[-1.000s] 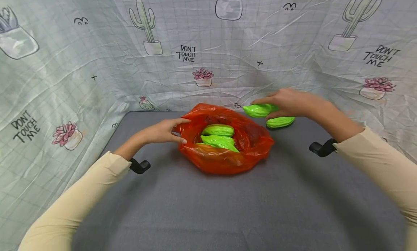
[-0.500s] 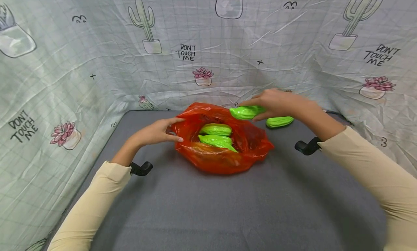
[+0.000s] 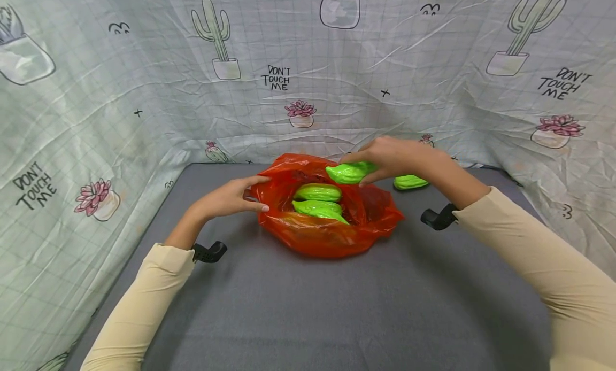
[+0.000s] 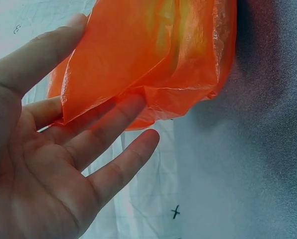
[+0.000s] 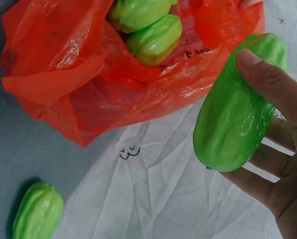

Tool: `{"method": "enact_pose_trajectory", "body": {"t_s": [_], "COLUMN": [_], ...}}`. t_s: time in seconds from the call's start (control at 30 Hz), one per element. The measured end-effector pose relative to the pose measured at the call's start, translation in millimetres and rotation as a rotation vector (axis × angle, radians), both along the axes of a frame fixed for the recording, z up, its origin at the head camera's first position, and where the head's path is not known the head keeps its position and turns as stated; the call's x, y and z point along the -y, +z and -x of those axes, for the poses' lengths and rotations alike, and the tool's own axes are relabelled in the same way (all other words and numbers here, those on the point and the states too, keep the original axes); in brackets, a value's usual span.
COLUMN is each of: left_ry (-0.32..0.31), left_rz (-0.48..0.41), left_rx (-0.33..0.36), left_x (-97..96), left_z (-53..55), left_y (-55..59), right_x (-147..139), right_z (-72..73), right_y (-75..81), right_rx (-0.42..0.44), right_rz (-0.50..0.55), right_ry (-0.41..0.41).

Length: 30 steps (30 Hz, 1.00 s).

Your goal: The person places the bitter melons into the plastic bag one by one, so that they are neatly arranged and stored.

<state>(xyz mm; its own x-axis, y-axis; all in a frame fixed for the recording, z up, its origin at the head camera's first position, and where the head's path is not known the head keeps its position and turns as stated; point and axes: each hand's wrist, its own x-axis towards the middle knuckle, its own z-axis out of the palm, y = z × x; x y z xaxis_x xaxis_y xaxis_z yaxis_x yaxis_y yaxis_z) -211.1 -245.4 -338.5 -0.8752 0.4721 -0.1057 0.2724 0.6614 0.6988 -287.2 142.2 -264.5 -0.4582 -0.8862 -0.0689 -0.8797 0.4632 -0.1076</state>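
A red plastic bag (image 3: 332, 241) lies with its mouth open in the middle of the table. Inside are ridged green gourds (image 3: 317, 192), two of them clearly visible. At the bag's left edge is my left hand (image 3: 223, 199), thumb and fingers spread and fairly straight; the left wrist view has its fingers (image 4: 108, 122) partly behind the thin plastic. My right hand (image 3: 392, 156) grips another ridged green gourd (image 5: 238, 112) between thumb and fingers, above the right rear of the bag's mouth. One more gourd (image 3: 410, 182) rests on the table behind that hand, partly hidden by it.
The grey tabletop (image 3: 308, 307) spreads around the bag. A pale cloth (image 3: 366, 55) printed with cacti and lettering hangs at the back and both sides. Black wrist mounts (image 3: 210, 252) stick out from under both sleeves.
My right hand has carried its gourd leftward, from beside the gourd on the table to over the bag's mouth. The left hand and the bag edge shifted slightly left.
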Motion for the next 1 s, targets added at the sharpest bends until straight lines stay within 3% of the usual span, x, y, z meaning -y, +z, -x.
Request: {"method": "enact_pose_trajectory", "body": {"t_s": [0.63,1.0], "left_ry": [0.003,0.020], "left_rz": [0.008,-0.002], "left_rx": [-0.026,-0.015], "left_x": [-1.5,-5.5], "left_z": [3.6,1.3], "left_y": [0.0,-2.1], "right_x": [21,38], "right_z": [-0.8,3.1], "right_y": [-3.7,-9.5], "right_rx": [0.041,0.021], "right_rz": [-0.020,-0.090], "right_ry": [0.015,0.108]}}
